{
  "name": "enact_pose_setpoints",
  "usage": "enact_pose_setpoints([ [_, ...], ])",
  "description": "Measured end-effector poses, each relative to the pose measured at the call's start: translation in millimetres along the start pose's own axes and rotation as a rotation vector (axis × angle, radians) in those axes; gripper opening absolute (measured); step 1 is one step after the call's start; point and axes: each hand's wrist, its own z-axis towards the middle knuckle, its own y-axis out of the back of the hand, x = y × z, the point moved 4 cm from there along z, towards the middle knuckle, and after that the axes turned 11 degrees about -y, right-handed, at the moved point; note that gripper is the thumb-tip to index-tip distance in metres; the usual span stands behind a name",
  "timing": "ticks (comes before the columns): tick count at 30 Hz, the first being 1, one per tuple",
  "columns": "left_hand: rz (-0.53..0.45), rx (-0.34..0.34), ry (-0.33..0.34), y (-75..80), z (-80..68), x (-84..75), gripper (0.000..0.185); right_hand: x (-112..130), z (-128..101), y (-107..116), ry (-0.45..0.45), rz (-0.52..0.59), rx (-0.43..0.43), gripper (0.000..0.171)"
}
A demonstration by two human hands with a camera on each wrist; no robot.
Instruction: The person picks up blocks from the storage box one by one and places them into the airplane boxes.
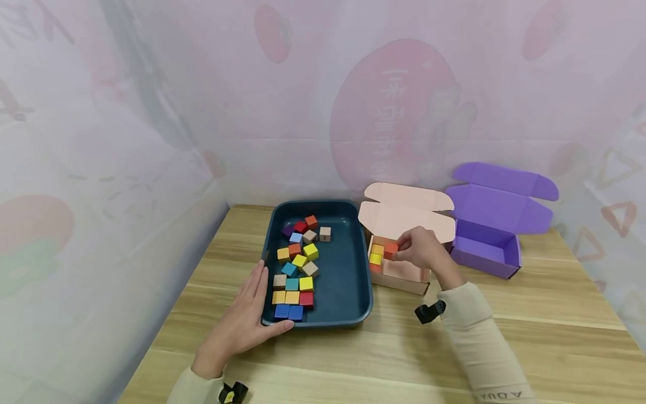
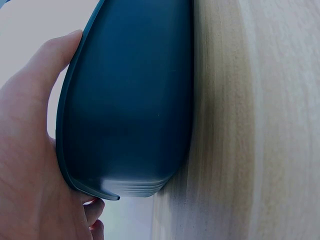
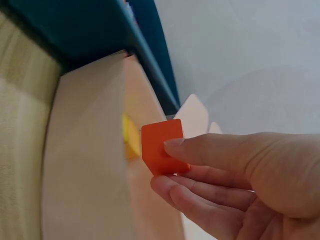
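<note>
Pinching an orange cube point(image 1: 390, 250) between thumb and fingertips, the right hand point(image 1: 424, 249) holds it just above the pink box's point(image 1: 404, 279) left side, one flat face turned up; a cube has no long axis. The left hand point(image 1: 247, 317), fingers straight, rests against the dark tray's point(image 1: 348, 292) near-left rim on the bench point(image 1: 530, 348).
</note>
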Motion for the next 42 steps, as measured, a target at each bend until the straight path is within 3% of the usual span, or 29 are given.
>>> enact_pose_setpoints([
  [12,-0.005,0.010,0.002,-1.2,0.4,-2.2,0.131,-26.6,11.3,-29.6,-0.070,0.014,-0.008,0.019],
  [18,-0.002,0.007,0.004,-0.5,0.2,-1.8,0.131,-27.3,15.3,-35.3,-0.044,0.027,-0.028,0.014],
  [25,0.001,0.007,0.005,-0.4,0.0,-2.3,0.131,-25.9,11.2,-36.0,-0.077,0.007,-0.095,0.005],
  [31,0.005,0.002,0.008,0.9,0.0,-2.4,0.130,-22.5,9.4,-37.2,-0.081,0.010,-0.154,0.019],
  [36,-0.007,0.010,0.013,0.9,0.7,-2.1,0.131,-22.8,11.7,-41.0,-0.094,0.060,-0.139,0.017],
  [42,-0.008,0.011,0.018,1.1,0.0,-2.4,0.131,-22.3,14.2,-42.0,-0.106,0.023,-0.180,0.015],
])
